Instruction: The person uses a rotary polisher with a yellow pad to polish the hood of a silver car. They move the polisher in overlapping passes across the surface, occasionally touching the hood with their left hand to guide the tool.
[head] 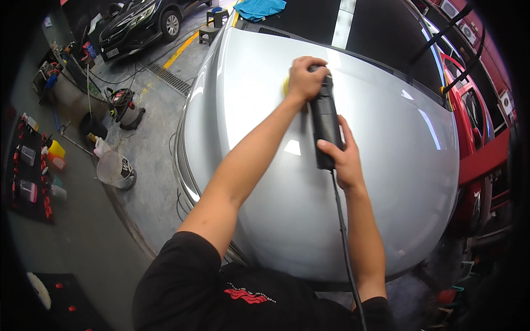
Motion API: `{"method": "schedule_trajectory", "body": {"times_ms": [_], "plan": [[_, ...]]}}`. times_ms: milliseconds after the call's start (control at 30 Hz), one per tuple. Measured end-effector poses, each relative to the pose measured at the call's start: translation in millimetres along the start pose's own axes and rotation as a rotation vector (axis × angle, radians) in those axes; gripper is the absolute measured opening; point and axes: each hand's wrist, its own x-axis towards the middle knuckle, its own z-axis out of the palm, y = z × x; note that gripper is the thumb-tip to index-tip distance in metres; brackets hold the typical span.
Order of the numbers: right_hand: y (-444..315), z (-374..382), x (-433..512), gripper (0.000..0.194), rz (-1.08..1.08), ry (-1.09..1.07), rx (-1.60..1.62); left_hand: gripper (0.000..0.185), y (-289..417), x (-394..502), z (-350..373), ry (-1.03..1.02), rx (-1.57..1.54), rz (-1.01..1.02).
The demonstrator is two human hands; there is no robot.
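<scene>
A black corded car polisher point(324, 120) lies over the silver car hood point(273, 198), its body pointing back towards me. My left hand point(306, 78) is wrapped over its head end, near the windshield side of the hood. Part of a yellow polishing pad point(286, 85) shows beside that hand; the rest is hidden beneath hand and tool. My right hand point(345, 155) grips the rear end of the body, thumb on top. From there the black power cord point(342, 231) runs down past my right forearm and over my shirt.
A blue cloth point(260, 9) rests by the windshield point(306, 20). On the left floor stand a wet-dry vacuum point(125, 108), a bucket point(116, 170), stools point(208, 33) and a dark car point(140, 27). Bottles hang on the left wall rack point(35, 173). A red post arm point(484, 159) stands at right.
</scene>
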Motion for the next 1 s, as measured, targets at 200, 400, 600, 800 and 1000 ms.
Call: {"method": "schedule_trajectory", "body": {"times_ms": [200, 400, 600, 800, 1000], "plan": [[0.9, 54.0, 30.0, 0.1, 0.002, -0.131, 0.013, 0.029, -36.8, 25.4, -72.2, 0.101, -0.002, -0.026], [9.4, 84.6, 48.7, 0.103, -0.024, -0.207, 0.024, 0.029, -40.8, 31.3, -123.0, 0.072, -0.036, -0.092], [29.8, 100.2, 53.3, 0.105, -0.067, -0.241, -0.129, 0.026, -42.6, 22.2, -155.1, 0.131, -0.111, -0.15], [24.7, 77.7, 5.9, 0.115, -0.054, -0.267, -0.168, 0.026, -34.6, -18.2, -144.8, 0.081, -0.253, -0.249], [21.2, 27.2, -34.1, 0.117, -0.025, -0.228, -0.056, 0.029, -19.8, -44.4, -93.6, 0.01, -0.266, -0.229]]}}
